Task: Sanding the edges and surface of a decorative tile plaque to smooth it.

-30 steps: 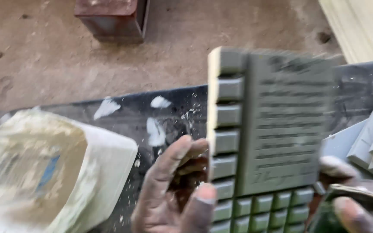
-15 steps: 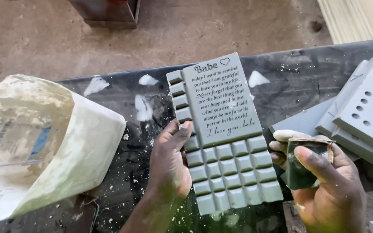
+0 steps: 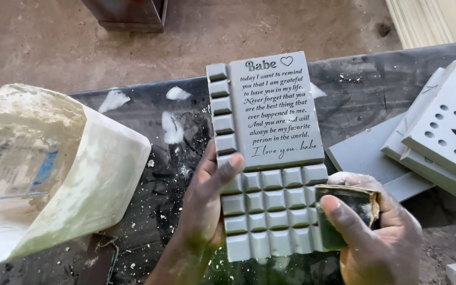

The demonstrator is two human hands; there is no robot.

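- Grey plaque (image 3: pixel 267 153), chocolate-bar squares down its left side and bottom, engraved script panel (smooth, matte), held upright over the dark speckled table (image 3: pixel 149 121).
- Left hand (image 3: pixel 209 198) clasps its left edge, thumb on the squares.
- Right hand (image 3: pixel 376 232) pinches a folded sanding pad (image 3: pixel 344 211) against the lower right corner.
- White tub (image 3: pixel 54 174) lies tipped at left; its contents can't be seen.

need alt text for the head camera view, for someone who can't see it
A person's left hand holds up a grey slab moulded like a chocolate bar with an engraved panel, while the right hand presses a small dark sanding block against its lower right edge. A paint-smeared white tub lies left on the speckled black table; more grey pieces lie right.
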